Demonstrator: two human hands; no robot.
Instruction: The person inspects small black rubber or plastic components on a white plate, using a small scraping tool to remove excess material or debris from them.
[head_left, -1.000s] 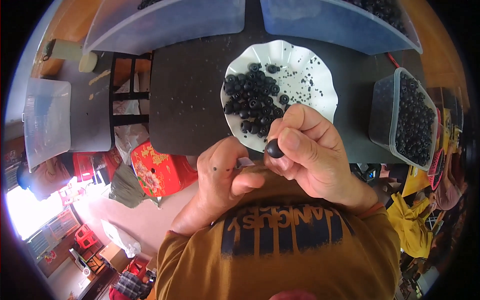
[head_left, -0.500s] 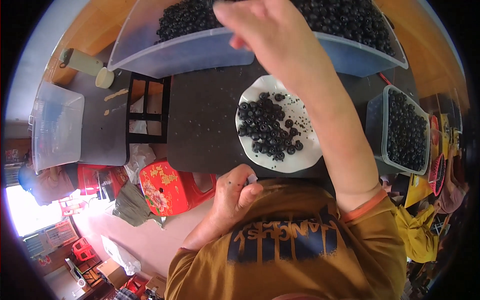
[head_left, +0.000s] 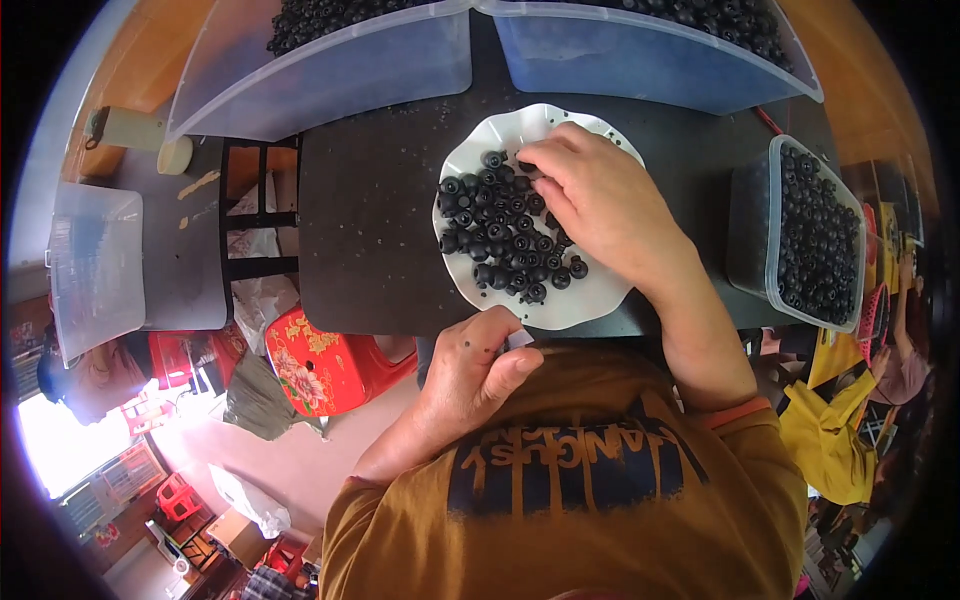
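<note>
A white plate [head_left: 590, 308] with a wavy rim holds a pile of small black ring-shaped parts [head_left: 510, 235] with hollow centres, along with tiny black crumbs. Over its far right side my right hand [head_left: 610, 205] reaches down, thumb and forefinger closing round one black part at the edge of the pile. My left hand [head_left: 475, 365] stays just off the near edge of the plate, in front of my shirt. Its fingers are curled, and a small pale piece [head_left: 520, 339] shows between thumb and forefinger; the rest of what it holds is hidden.
Two large clear tubs [head_left: 380, 80] of black parts stand along the far table edge. A smaller tub [head_left: 775, 240], full of them, sits at the right. To the left are an empty-looking clear bin [head_left: 98, 265], a cup [head_left: 174, 156], a bottle and a red stool [head_left: 320, 365].
My right hand has come back from above the far tubs to the plate, its fingers now at the black parts. The left hand keeps its curled hold near my shirt. The view has shifted slightly.
</note>
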